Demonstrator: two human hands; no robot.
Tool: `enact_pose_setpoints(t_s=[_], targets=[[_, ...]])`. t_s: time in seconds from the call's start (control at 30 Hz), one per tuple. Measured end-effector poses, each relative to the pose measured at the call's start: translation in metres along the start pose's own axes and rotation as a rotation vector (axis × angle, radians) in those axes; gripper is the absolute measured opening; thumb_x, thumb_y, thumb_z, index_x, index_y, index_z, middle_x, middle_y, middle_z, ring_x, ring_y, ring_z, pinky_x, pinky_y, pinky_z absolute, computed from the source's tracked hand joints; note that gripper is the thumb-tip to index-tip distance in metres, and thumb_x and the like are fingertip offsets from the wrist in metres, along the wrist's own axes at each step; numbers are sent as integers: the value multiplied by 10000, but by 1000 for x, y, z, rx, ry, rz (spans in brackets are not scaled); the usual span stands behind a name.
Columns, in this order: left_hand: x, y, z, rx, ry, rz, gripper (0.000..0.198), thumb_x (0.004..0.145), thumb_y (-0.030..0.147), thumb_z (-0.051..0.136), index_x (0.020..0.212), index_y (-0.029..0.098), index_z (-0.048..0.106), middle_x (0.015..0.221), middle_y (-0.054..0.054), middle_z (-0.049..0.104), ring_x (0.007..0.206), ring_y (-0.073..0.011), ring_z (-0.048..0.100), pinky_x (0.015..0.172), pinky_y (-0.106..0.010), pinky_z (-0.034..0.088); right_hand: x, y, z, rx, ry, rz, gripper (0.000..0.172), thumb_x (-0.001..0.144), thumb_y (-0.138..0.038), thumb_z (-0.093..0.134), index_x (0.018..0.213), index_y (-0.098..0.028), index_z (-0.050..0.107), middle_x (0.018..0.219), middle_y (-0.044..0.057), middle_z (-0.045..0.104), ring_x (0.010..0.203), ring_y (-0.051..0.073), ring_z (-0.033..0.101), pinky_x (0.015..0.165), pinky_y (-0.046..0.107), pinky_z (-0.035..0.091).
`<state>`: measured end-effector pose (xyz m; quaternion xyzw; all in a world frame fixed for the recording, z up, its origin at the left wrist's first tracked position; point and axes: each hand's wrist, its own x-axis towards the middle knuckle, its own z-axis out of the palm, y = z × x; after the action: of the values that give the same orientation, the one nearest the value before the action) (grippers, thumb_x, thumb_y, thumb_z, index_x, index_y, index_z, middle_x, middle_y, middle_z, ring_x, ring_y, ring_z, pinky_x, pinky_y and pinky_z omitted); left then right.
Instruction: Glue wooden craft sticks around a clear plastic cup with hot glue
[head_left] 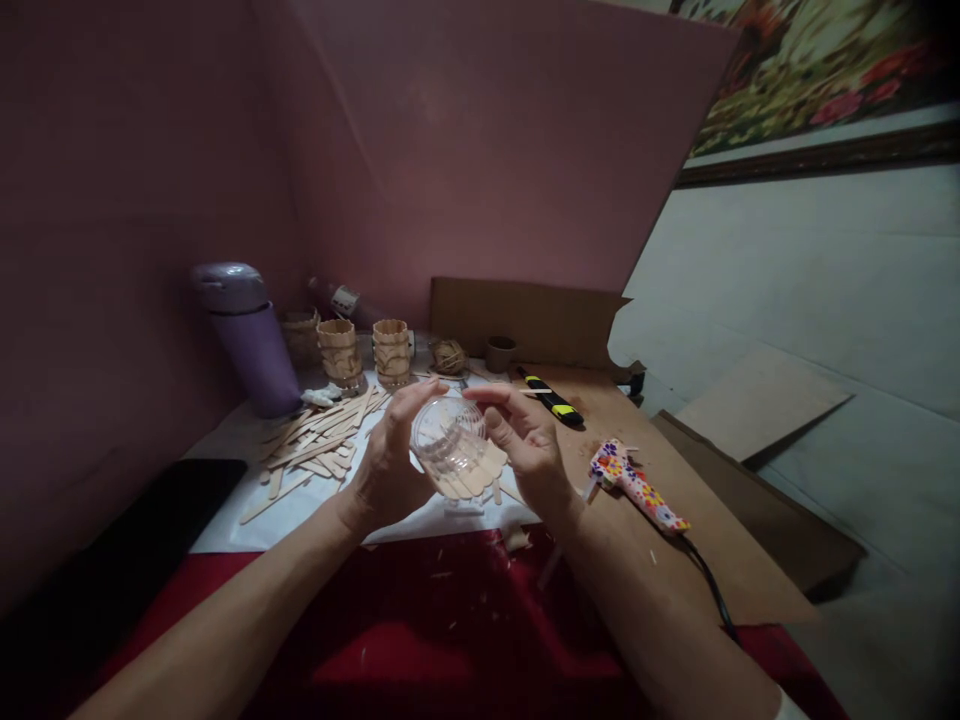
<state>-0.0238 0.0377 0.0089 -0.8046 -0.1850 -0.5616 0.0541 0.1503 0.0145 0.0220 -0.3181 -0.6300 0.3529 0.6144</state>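
Between my hands is a clear plastic cup (450,425), tilted with its round ribbed end facing me. Wooden craft sticks (469,472) line part of its side, their rounded ends in a row. My left hand (394,455) is curled round the cup's left side. With bent fingers, my right hand (529,440) grips its right side. To the right on the cardboard lies a flower-patterned glue gun (641,485) with a black cord. A black and yellow utility knife (551,397) rests beyond my right hand. Loose craft sticks (315,445) are heaped left of my left hand.
Two stick-covered cups (392,353) stand at the back beside a ball of twine (448,356) and a small dark pot (500,353). A purple bottle (251,340) leans at the left. White paper (217,520) and a cardboard sheet (720,560) cover parts of the red cloth (390,620).
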Motion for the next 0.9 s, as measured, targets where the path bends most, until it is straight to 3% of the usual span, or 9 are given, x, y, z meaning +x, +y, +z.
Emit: enact_pose_setpoints(t_s=[0.07,0.17,0.23,0.33,0.4,0.47,0.57,0.77,0.9], targets=[[2,2,-2,0,7,24,806,763,169,726,1450,254,313,1246,-140,583,1152,-288,588,968,-485,510,2,-8,-8,-61,74,62,243,883,-415,610,1011,-219,675,912,35,659,737,153,561,653,294,465],[3,3,-4,-22,20,31,801,758,176,729,1445,252,324,1252,-139,584,1149,-284,587,964,-481,514,3,-18,-36,-270,113,125,287,853,-457,613,957,-196,673,878,52,675,719,165,572,643,306,466],[3,3,-4,-43,32,21,812,754,199,737,1448,256,320,1258,-138,584,1147,-286,588,961,-483,518,0,-20,-67,-560,114,143,308,862,-466,577,915,-182,683,870,76,685,754,195,606,701,344,486],[3,4,-4,-60,48,25,812,758,216,732,1452,268,314,1270,-133,581,1149,-286,588,963,-490,518,-12,-17,-121,-1122,126,245,339,852,-437,573,987,-156,705,1069,159,681,937,283,653,810,415,500],[3,4,-4,-63,60,38,789,774,216,715,1451,264,315,1270,-135,581,1154,-285,586,967,-491,514,-22,-11,-153,-1447,98,387,396,849,-423,569,1059,-117,707,1128,222,670,1055,359,644,863,462,493],[3,5,-4,-68,64,35,776,781,234,713,1447,270,316,1271,-135,582,1153,-287,587,964,-495,514,-33,-3,-177,-1603,39,577,502,837,-512,568,1072,-94,714,1142,261,672,1075,419,647,839,496,503],[3,6,-5,-63,60,10,784,774,265,728,1436,295,311,1265,-124,592,1133,-290,599,954,-502,516,-44,6,-195,-1512,-20,717,582,812,-626,558,1064,-128,725,1137,226,712,1063,401,677,792,464,531],[2,4,-4,-85,62,4,780,768,277,751,1426,287,331,1249,-124,589,1127,-283,604,957,-483,523,-55,5,-195,-1277,76,655,511,745,-587,648,998,-151,729,897,177,767,834,342,728,651,397,534],[0,2,-2,-69,58,-1,848,738,285,791,1440,286,317,1255,-130,588,1123,-288,611,952,-483,529,-65,4,-194,-1234,-20,635,486,696,-512,712,1033,-162,712,946,146,763,848,317,717,702,381,529]])
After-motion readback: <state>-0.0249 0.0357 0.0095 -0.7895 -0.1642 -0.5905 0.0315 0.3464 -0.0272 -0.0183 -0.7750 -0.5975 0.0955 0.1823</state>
